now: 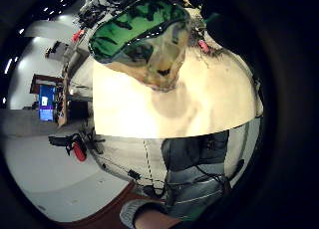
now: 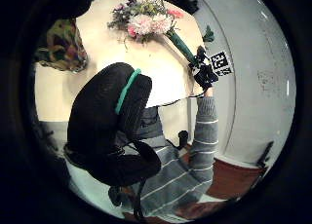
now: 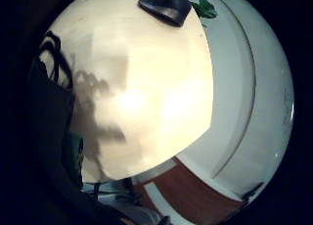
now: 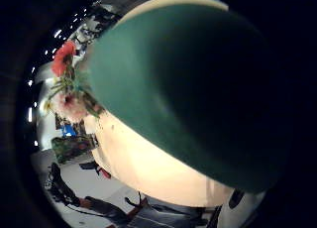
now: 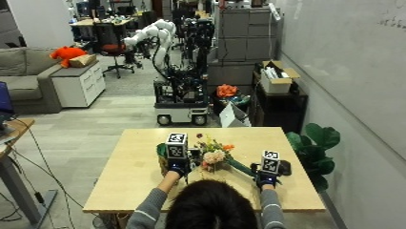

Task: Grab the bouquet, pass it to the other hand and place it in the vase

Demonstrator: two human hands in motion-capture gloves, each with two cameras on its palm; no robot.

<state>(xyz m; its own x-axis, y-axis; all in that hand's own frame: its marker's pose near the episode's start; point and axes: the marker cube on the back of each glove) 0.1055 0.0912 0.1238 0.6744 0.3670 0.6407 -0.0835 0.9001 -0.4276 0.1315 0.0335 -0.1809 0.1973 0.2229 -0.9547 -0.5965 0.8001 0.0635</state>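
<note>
The bouquet (image 5: 212, 155), pink, orange and purple flowers on a long green wrapped stem, lies low over the middle of the wooden table (image 5: 126, 171). My right hand (image 5: 266, 180) grips the stem's end, as the left thumb side palm view shows (image 2: 204, 70). That green stem (image 4: 188, 89) fills the right thumb side palm view, with the flowers (image 4: 67, 89) beyond it. The vase (image 5: 162, 151), green inside with a patterned outside (image 1: 144, 35), stands just left of the flowers. My left hand (image 5: 179, 168) is beside the vase, between it and the bouquet, and holds nothing that I can see.
A black object (image 5: 283, 167) lies on the table just right of my right hand. A potted plant (image 5: 314, 143) stands off the table's right edge. Behind the far edge stands a wheeled robot (image 5: 181, 95). Bare tabletop stretches left of the vase.
</note>
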